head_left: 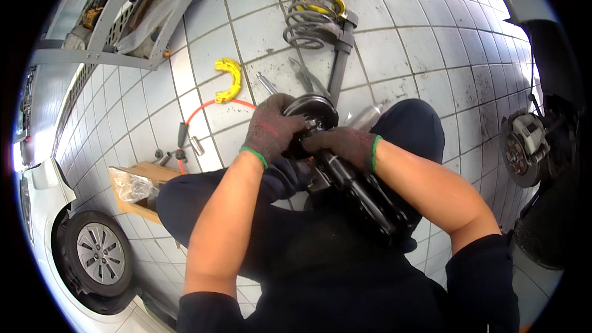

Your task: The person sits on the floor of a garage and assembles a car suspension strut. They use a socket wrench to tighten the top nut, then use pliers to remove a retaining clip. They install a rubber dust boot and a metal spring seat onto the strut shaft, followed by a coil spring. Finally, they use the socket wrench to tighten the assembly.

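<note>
A shiny black shock absorber strut (362,196) lies slanted across my lap, its round spring seat (320,108) pointing away from me. My left hand (275,126), in a dark knit glove with a green cuff, is closed on the seat's left rim. Wearing a matching glove, my right hand (345,145) curls round the strut just below the seat. Its fingertips come close to the left hand's at the middle of the seat, where small details are hidden. Beyond lies another strut (338,65) with a coil spring (306,18) and a yellow clamp piece (332,1).
On the tiled floor lie a yellow C-shaped clamp piece (230,80), an orange hose (197,111), pliers (308,78) and a metal socket (197,146). An open cardboard box (137,179) stands left. A grey tool rack (123,57), a white car (44,191) and a brake disc (522,153) surround me.
</note>
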`<state>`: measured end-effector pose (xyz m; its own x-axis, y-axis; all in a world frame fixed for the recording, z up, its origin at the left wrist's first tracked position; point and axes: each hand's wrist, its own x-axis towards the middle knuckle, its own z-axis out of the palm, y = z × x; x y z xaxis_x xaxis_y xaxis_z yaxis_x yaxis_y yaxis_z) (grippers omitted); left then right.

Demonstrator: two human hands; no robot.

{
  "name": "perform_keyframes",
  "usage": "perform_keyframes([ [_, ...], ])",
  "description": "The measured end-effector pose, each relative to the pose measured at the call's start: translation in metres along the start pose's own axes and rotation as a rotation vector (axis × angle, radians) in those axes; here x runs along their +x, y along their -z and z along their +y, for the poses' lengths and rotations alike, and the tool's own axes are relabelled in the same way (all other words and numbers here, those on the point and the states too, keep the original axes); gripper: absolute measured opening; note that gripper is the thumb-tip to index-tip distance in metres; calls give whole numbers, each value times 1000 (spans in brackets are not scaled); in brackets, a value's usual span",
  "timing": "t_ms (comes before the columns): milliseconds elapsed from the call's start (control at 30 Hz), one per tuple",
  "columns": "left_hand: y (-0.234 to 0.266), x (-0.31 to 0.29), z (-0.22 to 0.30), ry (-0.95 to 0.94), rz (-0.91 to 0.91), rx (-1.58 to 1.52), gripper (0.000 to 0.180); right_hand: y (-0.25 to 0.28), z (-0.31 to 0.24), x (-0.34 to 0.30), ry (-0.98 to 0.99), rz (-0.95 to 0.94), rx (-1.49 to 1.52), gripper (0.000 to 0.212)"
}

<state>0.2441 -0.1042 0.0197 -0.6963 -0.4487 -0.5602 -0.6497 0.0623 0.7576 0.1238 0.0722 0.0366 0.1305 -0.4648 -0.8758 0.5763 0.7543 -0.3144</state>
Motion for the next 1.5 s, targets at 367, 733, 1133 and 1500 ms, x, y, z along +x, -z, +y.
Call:
perform_keyframes([
  [367, -18, 5, -39, 150, -1, -116, 48, 13, 38, 46, -70, -14, 89, 40],
  [733, -14, 9, -59, 114, -33, -203, 51, 7, 20, 36, -56, -23, -221, 37],
  [1133, -8, 22, -76, 95, -64, -146, 57, 4, -12, 28, -28, -21, -561, 52],
  [1500, 26, 33, -103, -584, -100, 184, 49, 8, 9, 44, -89, 2, -255, 58],
])
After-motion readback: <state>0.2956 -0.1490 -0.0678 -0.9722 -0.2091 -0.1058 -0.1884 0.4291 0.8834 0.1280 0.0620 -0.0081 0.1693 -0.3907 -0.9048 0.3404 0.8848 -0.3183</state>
